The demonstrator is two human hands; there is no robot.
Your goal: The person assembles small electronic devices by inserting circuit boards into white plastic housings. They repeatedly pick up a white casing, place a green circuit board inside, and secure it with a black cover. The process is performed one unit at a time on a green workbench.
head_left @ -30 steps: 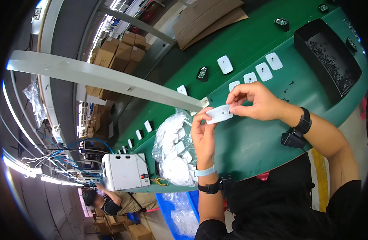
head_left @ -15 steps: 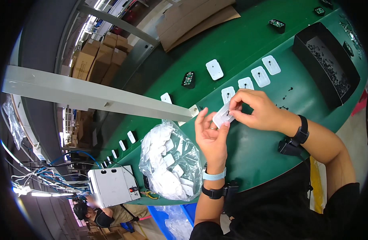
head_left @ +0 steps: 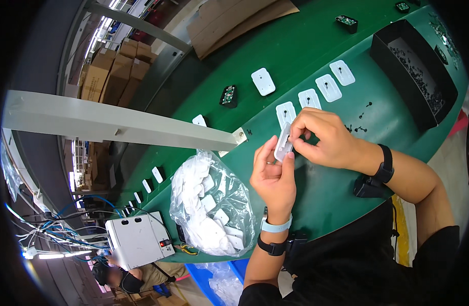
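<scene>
My left hand (head_left: 275, 176) pinches a white plastic cover (head_left: 283, 146) between thumb and fingers, tilted so that its hollow inner side faces my right hand. My right hand (head_left: 326, 137) is closed, thumb and forefinger pressed together inside the cover; whatever sits between those fingertips is hidden. Just beyond my hands lies a row of white covers (head_left: 328, 88) with small black parts in them, hollow side up. Several loose black parts (head_left: 360, 128) are scattered on the green table (head_left: 326, 204) to the right of the row.
A clear plastic bag of white covers (head_left: 209, 204) stands to my left. At the right is a black tray (head_left: 418, 76) of small black parts. Along the green belt (head_left: 295, 48) lie circuit-board pieces and covers. A metal post (head_left: 122, 120) crosses on the left; a person (head_left: 127, 278) is beyond.
The cover in my left hand has turned more onto its edge, and my right fingertips stay at its inside. The whole view has shifted slightly, moving the surroundings a little up and left.
</scene>
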